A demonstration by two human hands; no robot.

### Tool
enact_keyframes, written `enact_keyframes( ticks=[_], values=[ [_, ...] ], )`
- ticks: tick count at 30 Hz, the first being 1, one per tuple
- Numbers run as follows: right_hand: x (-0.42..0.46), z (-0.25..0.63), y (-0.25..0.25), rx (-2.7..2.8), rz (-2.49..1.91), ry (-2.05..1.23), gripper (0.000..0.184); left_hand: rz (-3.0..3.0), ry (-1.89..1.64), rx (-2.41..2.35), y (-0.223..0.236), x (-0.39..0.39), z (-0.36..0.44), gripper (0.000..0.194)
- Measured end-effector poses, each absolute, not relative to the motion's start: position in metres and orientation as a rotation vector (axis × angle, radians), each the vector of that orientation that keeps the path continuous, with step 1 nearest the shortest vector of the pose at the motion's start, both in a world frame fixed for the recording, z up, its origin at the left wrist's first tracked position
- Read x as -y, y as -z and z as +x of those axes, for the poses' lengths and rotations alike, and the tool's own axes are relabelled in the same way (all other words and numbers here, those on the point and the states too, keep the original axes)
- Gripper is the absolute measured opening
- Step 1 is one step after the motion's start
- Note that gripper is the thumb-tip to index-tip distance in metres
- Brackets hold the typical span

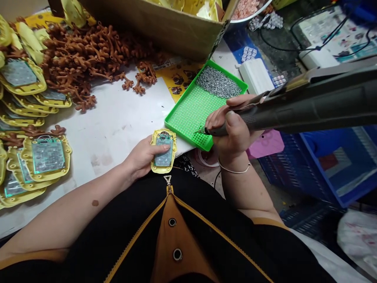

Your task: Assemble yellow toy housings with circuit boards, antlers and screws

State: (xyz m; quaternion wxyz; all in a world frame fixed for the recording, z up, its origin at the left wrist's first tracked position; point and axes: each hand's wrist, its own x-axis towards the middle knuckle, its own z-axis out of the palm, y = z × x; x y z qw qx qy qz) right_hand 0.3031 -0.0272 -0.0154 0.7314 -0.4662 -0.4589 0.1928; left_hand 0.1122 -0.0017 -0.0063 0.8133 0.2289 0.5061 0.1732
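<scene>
My left hand point(141, 154) is closed on a yellow plastic housing point(163, 168) at the table's front edge, its thumb pressed on the grey-covered circuit board inside. My right hand point(232, 127) is wrapped round a dark power screwdriver point(294, 103), which points left. The screwdriver's tip is over the near end of a green perforated tray point(188, 106); whether it touches the tray I cannot tell. Small silver screws point(219, 81) lie heaped at the tray's far end. Part of the right fingers is hidden behind the tool.
Stacked yellow housings with boards point(47, 155) stand at the left. Behind them lies a pile of brown antler-shaped parts point(100, 51). A cardboard box point(165, 29) of yellow pieces is at the back. Blue crates point(324, 165) and a pink piece point(266, 143) are at right.
</scene>
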Motion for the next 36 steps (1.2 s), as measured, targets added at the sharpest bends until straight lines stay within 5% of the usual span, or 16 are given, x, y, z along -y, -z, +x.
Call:
enact_keyframes(
  ticks=[6, 19, 36],
  values=[
    [0.025, 0.305, 0.023, 1.067, -1.079, -0.451, 0.039, 0.502, -0.390, -1.023, 0.010, 0.002, 0.109, 0.031],
    [0.048, 0.284, -0.026, 1.024, -0.811, -0.524, 0.010, 0.475, -0.504, -1.041, 0.011, 0.005, 0.111, 0.037],
    [0.068, 0.259, -0.010, 1.277, -0.722, -0.797, 0.014, 0.471, -0.617, -1.001, 0.014, 0.011, 0.115, 0.039]
  ],
)
